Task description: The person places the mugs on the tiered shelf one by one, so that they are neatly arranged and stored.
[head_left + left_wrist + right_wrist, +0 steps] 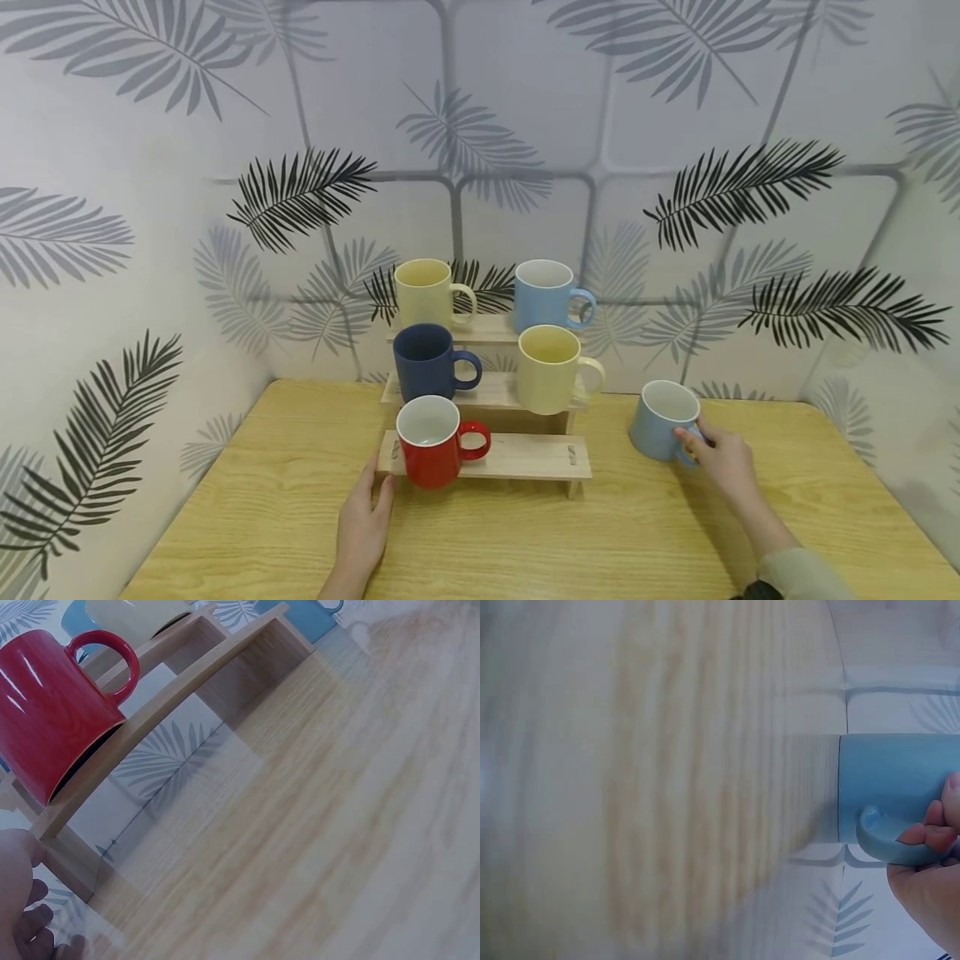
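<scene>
My right hand holds a light blue mug by its handle, right of the rack. In the right wrist view, fingers pass through the handle of this mug, whose base is at the tabletop. At the left end of the lowest step, my left hand grips the wooden rack. The left wrist view has the thumb at the board's corner and the other fingers curled beside the leg. Close to that hand, a red mug stands on the lowest step, handle pointing right.
The middle step bears a dark blue mug and a pale yellow mug. On the top step stand another pale yellow mug and another light blue mug. Leaf-patterned walls border the wooden table behind and at both sides.
</scene>
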### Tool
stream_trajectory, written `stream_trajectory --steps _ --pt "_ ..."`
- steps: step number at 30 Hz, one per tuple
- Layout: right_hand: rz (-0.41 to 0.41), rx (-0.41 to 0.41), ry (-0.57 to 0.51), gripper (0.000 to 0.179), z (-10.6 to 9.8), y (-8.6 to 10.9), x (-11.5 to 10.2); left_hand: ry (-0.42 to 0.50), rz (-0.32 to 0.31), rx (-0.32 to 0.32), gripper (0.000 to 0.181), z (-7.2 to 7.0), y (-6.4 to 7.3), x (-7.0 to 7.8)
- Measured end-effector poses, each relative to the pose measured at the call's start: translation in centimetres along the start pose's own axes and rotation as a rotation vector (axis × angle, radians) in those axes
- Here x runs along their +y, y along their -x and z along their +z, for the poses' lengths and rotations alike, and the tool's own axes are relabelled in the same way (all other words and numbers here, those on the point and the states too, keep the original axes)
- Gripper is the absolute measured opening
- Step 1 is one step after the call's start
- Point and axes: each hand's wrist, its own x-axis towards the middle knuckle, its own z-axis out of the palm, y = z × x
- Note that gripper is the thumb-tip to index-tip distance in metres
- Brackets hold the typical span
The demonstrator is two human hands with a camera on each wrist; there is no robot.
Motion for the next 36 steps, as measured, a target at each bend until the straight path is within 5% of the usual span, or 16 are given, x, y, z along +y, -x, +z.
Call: stream_trajectory --steps 12,18,29,36 --pt "0.082 -0.158 -0.225 0.063 -0.5 2.5 -1.0 -0.001 0.006 0.01 0.047 0.1 0.1 -0.2" --pt "0.075 -0.159 -0.308 0.06 -0.6 3.7 -2.6 -0.012 -0.007 -0.001 0.048 0.0 0.0 -0.1" --pt "-0.196 -0.07 -0.71 0.029 -0.6 5.1 -6.6 -0.008 -0.004 -0.005 0.049 -0.1 -0.1 0.1" --pt "-0.362 -0.046 -0.799 0.028 1.2 4.8 -9.2 -0.005 -0.015 -0.004 0.049 -0.1 0.1 0.2"
